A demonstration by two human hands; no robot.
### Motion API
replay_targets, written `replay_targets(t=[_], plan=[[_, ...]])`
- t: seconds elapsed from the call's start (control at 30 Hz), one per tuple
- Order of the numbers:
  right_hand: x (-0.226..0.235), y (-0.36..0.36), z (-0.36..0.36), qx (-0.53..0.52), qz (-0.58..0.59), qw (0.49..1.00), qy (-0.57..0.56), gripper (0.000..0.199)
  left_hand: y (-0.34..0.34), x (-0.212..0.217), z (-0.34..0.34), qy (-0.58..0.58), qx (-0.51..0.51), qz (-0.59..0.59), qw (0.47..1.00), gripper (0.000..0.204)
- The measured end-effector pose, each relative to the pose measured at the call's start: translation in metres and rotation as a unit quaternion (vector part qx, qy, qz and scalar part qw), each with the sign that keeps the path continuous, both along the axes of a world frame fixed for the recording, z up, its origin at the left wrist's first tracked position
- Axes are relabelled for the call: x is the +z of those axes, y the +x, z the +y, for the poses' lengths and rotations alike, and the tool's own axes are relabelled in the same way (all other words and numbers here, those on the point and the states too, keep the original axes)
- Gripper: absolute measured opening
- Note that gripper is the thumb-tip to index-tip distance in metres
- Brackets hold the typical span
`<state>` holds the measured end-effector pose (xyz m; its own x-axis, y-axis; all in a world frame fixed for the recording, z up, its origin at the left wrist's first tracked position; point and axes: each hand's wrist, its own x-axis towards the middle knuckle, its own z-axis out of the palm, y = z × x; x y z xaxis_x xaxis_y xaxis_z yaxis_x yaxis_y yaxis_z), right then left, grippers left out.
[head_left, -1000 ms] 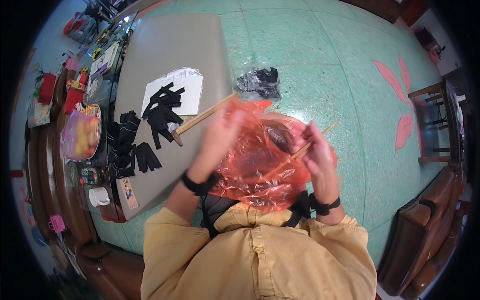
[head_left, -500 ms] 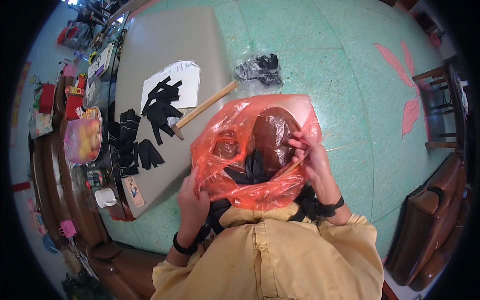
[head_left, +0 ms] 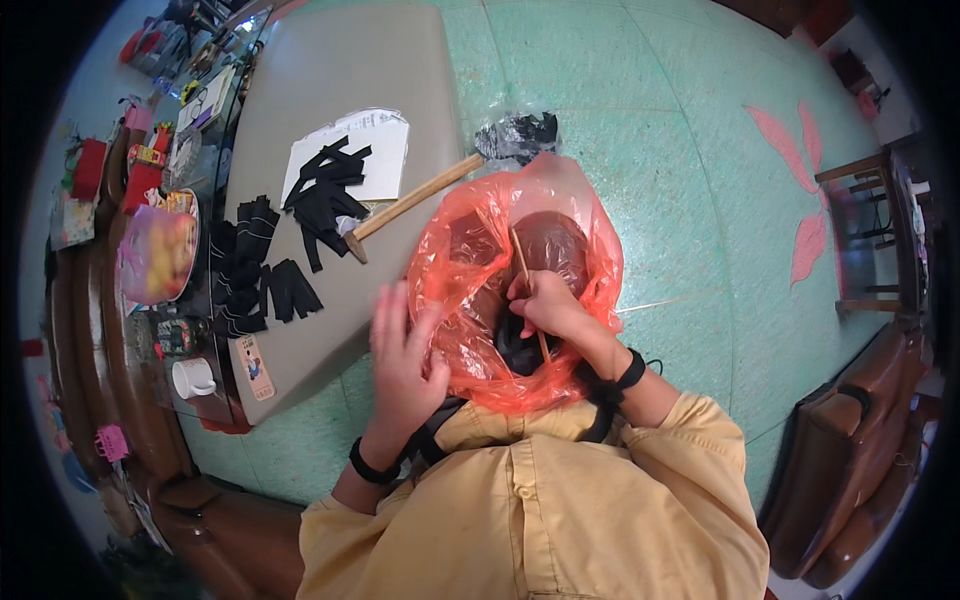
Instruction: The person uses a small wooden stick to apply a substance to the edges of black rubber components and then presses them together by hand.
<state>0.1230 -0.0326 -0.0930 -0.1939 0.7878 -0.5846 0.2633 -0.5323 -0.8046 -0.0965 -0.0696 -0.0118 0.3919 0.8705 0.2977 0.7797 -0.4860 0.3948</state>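
Observation:
An orange-red translucent plastic bag (head_left: 455,350) lies open across my lap, with black fabric strips (head_left: 518,352) inside. My right hand (head_left: 550,303) reaches into the bag's mouth, fingers closed round a thin wooden stick (head_left: 519,250). The stick slants from the far side of the opening toward me. Against the bag's left side rests my left hand (head_left: 405,355), its fingers stretched and spread. More black strips (head_left: 325,195) lie in a loose pile on white paper (head_left: 382,160) on the grey-topped table to the left. A wooden-handled hammer (head_left: 415,205) lies beside that pile.
Black bundles (head_left: 240,250) and short strips (head_left: 290,290) lie along the grey table (head_left: 360,50). Near its left edge stand a white mug (head_left: 193,378) and a bag of yellow fruit (head_left: 160,255). A clear bag with black material (head_left: 518,135) is beyond my lap.
My right hand has moved left from the bag's right rim into its opening, with the stick now more upright. My left hand has let go of the rim and spread its fingers.

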Motion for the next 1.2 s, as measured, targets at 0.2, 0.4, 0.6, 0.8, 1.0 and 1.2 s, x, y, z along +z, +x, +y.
replay_targets(t=[0.2,0.4,0.6,0.8,1.0,1.2], plan=[[0.028,0.008,-0.015,-0.276,0.203,0.921,0.186,0.009,0.024,-0.032,0.024,-0.269,-0.075,-0.129,0.952,0.024],[0.031,0.006,-0.038,-0.298,0.317,0.874,0.215,0.011,0.045,-0.042,0.038,-0.477,0.02,-0.534,0.698,0.022],[0.028,0.004,-0.046,-0.278,0.315,0.885,0.199,0.01,0.054,-0.026,0.036,-0.385,0.068,-0.571,0.722,0.023],[0.034,-0.002,-0.055,-0.172,0.144,0.877,0.426,0.009,0.042,-0.02,0.045,-0.389,0.099,-0.491,0.773,0.03],[0.049,0.007,-0.046,-0.328,0.317,0.858,0.236,0.034,0.028,-0.023,0.05,-0.348,0.07,-0.504,0.787,0.037],[0.075,0.074,-0.026,-0.427,0.55,0.681,0.226,0.028,0.042,-0.007,0.045,-0.384,0.012,-0.498,0.778,0.043]])
